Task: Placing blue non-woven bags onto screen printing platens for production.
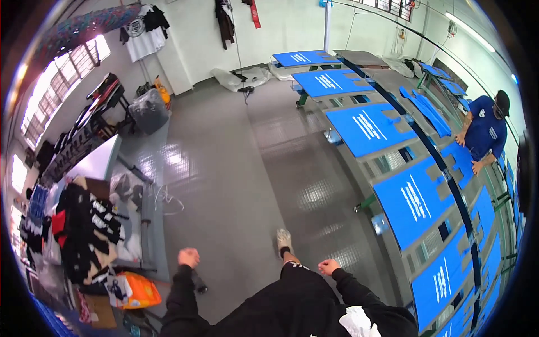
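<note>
Over the grey floor, my left hand (188,257) hangs in front of me with its fingers curled in, and I see nothing in it. My right hand (329,267) is beside my right thigh, loosely closed and also without anything visible in it. Neither touches a table. Nearest to my right are blue cut fabric pieces (414,201) with white print, laid flat on a long row of boards. A crumpled white cloth (358,323) lies against my dark clothing at the lower right. One light-coloured shoe (284,240) is stepping ahead.
Across the boards, a person (485,132) in a blue shirt and dark cap handles a blue piece. On the left stand a table piled with dark garments (84,230) and an orange bag (140,290). Clear plastic sheeting (241,77) lies by the far wall.
</note>
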### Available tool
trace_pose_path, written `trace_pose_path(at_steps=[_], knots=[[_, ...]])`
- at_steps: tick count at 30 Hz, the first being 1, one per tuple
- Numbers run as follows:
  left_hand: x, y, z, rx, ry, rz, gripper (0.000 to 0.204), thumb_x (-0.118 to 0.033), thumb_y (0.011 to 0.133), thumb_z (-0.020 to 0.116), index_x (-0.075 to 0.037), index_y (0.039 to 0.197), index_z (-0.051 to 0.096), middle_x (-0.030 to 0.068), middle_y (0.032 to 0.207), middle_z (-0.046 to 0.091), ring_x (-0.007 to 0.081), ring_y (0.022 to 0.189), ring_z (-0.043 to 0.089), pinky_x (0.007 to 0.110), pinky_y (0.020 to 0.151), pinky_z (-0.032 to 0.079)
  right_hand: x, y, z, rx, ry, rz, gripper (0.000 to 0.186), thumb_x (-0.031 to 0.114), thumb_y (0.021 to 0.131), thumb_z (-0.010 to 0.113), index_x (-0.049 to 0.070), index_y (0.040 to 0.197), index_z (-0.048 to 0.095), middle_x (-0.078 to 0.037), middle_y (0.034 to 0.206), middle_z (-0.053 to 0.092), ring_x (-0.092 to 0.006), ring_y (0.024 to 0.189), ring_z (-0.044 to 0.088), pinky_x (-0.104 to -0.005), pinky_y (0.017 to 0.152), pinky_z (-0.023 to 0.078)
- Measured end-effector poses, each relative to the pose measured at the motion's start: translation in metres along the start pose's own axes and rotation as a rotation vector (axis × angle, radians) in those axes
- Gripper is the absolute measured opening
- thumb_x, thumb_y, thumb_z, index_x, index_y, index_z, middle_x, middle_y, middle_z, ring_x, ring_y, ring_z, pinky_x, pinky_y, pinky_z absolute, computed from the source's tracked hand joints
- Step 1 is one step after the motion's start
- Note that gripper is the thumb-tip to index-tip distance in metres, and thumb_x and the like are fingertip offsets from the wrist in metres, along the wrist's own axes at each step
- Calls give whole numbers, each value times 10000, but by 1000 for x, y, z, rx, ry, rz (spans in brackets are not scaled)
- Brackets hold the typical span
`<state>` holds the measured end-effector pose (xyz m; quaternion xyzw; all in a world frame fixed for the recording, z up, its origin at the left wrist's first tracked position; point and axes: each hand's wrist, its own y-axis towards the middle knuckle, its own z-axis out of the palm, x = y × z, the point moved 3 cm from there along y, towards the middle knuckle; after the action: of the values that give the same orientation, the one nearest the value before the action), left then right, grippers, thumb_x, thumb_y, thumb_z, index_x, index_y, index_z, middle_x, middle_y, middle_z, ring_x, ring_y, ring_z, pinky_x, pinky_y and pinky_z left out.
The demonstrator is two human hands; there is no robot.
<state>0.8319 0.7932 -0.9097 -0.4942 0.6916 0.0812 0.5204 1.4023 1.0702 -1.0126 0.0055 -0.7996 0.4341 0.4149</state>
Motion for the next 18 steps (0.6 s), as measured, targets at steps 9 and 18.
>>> trace_pose_path(at_steps=[9, 18], knots=[[-80, 206, 132, 260, 52, -252, 130, -91, 830, 579, -9, 796, 675, 126, 677, 663, 242, 547, 630, 379, 499, 512, 256, 271, -43, -116, -487, -257, 267, 364, 753, 641, 124, 831, 728, -98, 734, 687, -278, 715, 674, -375, 683, 525], [-115, 483, 186, 207, 562, -161, 283, -348, 739, 668, -77, 808, 717, 145, 785, 684, 278, 752, 681, 412, 698, 528, 648, 520, -107, -61, -111, -415, 234, 201, 868, 626, 9, 1001, 651, -45, 827, 677, -105, 703, 629, -272, 672, 513]])
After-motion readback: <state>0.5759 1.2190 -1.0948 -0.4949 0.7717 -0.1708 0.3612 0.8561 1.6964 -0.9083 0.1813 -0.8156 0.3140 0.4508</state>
